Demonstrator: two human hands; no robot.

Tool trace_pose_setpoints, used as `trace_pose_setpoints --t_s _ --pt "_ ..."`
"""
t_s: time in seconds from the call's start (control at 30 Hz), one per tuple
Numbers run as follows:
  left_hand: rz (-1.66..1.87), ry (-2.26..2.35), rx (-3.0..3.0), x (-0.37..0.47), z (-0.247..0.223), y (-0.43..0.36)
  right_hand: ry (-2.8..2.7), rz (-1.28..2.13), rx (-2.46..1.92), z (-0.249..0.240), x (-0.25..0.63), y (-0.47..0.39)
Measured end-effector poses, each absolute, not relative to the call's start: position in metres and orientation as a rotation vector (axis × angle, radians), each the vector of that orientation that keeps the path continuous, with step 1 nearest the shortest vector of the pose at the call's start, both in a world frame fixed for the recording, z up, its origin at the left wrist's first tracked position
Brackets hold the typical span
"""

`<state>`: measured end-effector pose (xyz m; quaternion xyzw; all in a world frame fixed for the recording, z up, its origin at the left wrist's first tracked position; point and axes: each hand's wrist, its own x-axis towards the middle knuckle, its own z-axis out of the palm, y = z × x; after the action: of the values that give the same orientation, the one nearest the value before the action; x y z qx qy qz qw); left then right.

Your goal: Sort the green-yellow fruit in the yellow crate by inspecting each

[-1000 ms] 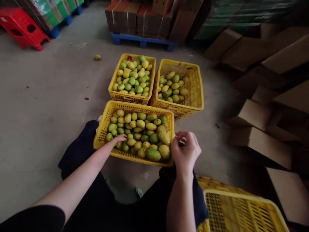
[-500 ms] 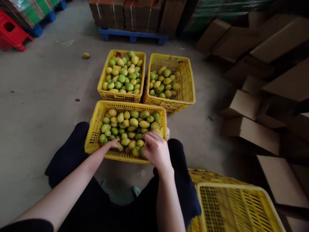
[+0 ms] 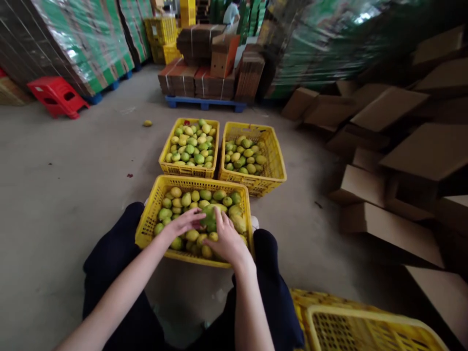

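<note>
A green lemon [image 3: 209, 218] is between my two hands, just above the near yellow crate [image 3: 146, 225]. From the left, my left hand [image 3: 185, 223] reaches it with bent fingers at its side. My right hand [image 3: 227, 239] curves against its other side, the thumb set apart and lower down. Beneath them, green and yellow lemons [image 3: 177, 192] fill the crate, which stands between my knees. My hands and forearms hide part of the fruit.
Beyond stand two more yellow crates of lemons, a fuller left one [image 3: 163, 157] and a right one [image 3: 280, 161]. Cardboard boxes [image 3: 387, 234] crowd the right side. A yellow crate [image 3: 347, 312] is by my right leg. A loose lemon [image 3: 147, 123] and red stool [image 3: 58, 97] are further off.
My head has tilted up, showing more of the hall. Both hands have come together over the crate's middle, and a green lemon is now between them.
</note>
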<state>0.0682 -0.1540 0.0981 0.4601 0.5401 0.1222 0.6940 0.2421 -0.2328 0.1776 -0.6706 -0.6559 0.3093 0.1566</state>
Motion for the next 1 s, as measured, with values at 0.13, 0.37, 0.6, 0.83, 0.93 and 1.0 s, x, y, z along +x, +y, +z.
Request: trace_pose_setpoints --t_s 0.13,0.37,0.6,0.83,0.93,1.0 --pt "0.493 0.811 0.856 0.071 0.137 -0.171 -1.755 0.726 -1.69 0.177 0.239 -0.226" --pt "0.478 0.675 0.928 0.054 0.15 -0.184 -1.623 0.819 -1.42 0.192 0.248 -0.238" --pt "0.917 1.256 1.375 0.015 0.133 -0.107 -0.719 0.964 -0.927 0.219 0.274 -0.256" --pt "0.238 1.57 2.031 0.069 0.033 -0.054 -0.023 0.831 -0.831 0.219 0.305 -0.25" --pt "-0.037 1.54 2.153 0.094 0.013 -0.044 0.023 0.935 -0.846 0.223 0.308 -0.25" --pt "-0.195 1.55 2.213 0.103 0.006 -0.036 0.005 1.012 -0.83 0.227 0.307 -0.252"
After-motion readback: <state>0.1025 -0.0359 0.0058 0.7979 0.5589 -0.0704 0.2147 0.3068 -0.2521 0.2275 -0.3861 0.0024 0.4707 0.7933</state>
